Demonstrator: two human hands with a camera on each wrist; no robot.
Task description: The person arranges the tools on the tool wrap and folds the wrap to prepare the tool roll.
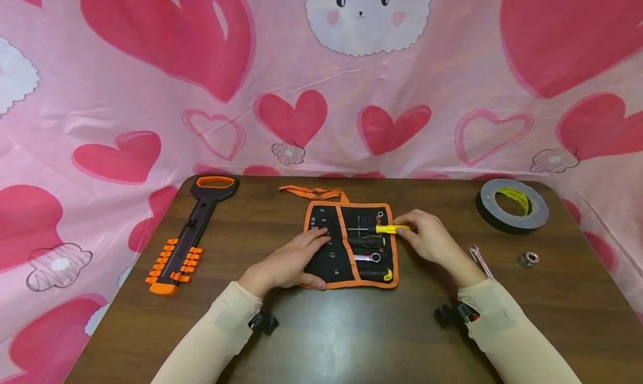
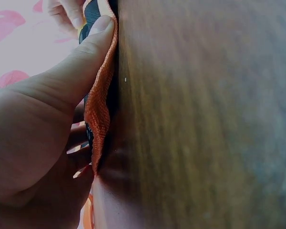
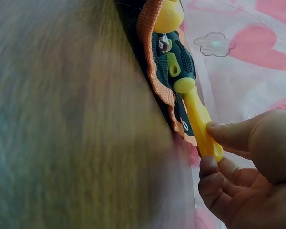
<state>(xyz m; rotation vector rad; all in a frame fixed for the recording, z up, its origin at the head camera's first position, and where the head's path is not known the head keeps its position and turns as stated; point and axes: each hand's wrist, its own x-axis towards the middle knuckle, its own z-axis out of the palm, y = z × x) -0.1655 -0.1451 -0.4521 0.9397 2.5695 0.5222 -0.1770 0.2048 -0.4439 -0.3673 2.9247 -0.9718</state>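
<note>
A black tool pouch point(image 1: 331, 261) with orange edging lies spread out on the table. My left hand point(image 1: 293, 261) rests on its left part with the fingers stretched, the thumb along the lower orange edge point(image 2: 101, 109). A yellow-handled screwdriver point(image 1: 387, 229) is pinched by its handle end between the thumb and fingers of my right hand point(image 1: 427, 236). Its thin shaft lies over the pouch, pointing left; whether the tip is inside a pocket, I cannot tell. Below it in the pouch sit a black-handled tool point(image 1: 369, 241), a ring wrench point(image 1: 369, 257) and a black-and-yellow handle point(image 1: 374, 274).
On the left lies a long black tool holder point(image 1: 193, 228) with orange clips. To the right are a roll of tape point(image 1: 534, 208), a small wrench point(image 1: 481, 261) beside my right wrist, and a metal socket point(image 1: 529, 259). A pink heart-printed cloth point(image 1: 341, 105) hangs behind the table.
</note>
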